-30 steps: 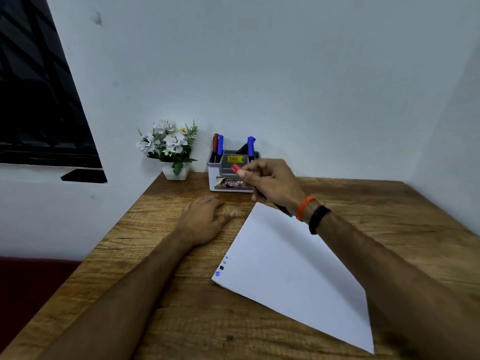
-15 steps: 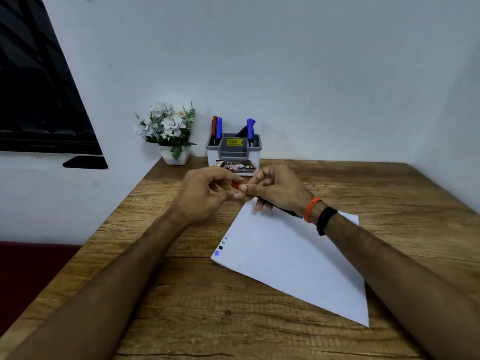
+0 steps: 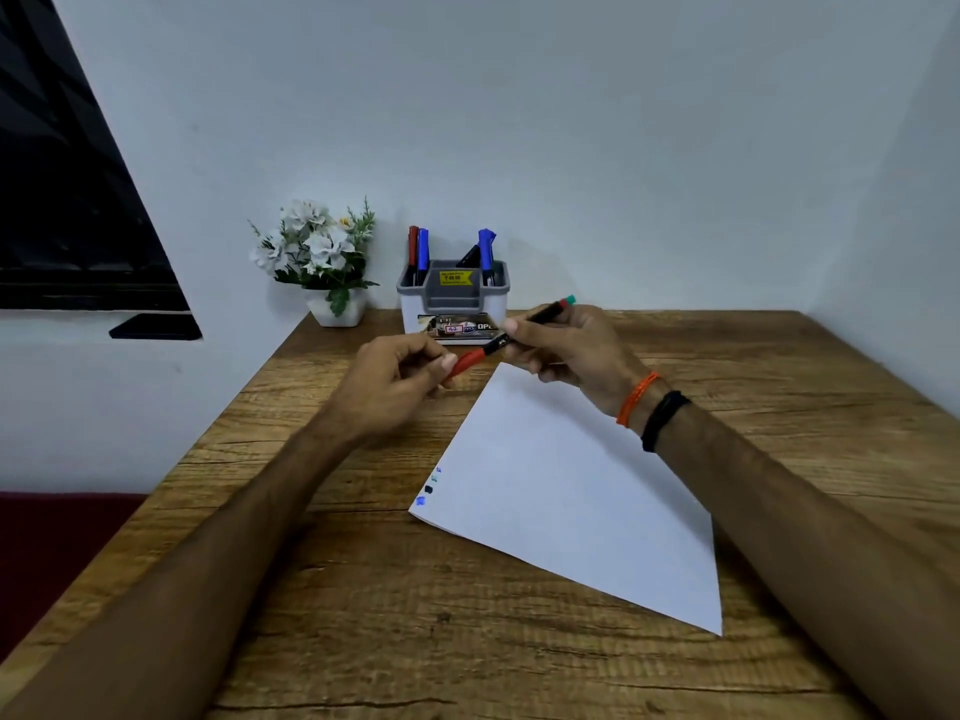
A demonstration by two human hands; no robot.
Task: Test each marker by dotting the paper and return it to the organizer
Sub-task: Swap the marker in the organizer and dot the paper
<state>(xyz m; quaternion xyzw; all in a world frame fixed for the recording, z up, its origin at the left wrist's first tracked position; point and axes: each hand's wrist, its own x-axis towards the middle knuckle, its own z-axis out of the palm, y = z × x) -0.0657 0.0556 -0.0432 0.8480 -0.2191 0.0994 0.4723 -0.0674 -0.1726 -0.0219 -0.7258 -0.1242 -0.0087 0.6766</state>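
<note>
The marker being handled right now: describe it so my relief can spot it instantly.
Start at the grey organizer against the back wall, then come forward to the two hands above the wooden table. The marker spans between them, left hand on its red cap, right hand on the black barrel; every other marker stands in the organizer.

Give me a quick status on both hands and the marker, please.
Left hand pinching red cap. Right hand gripping marker barrel, above the paper. Cap not visibly off. Nothing in the way.
</note>
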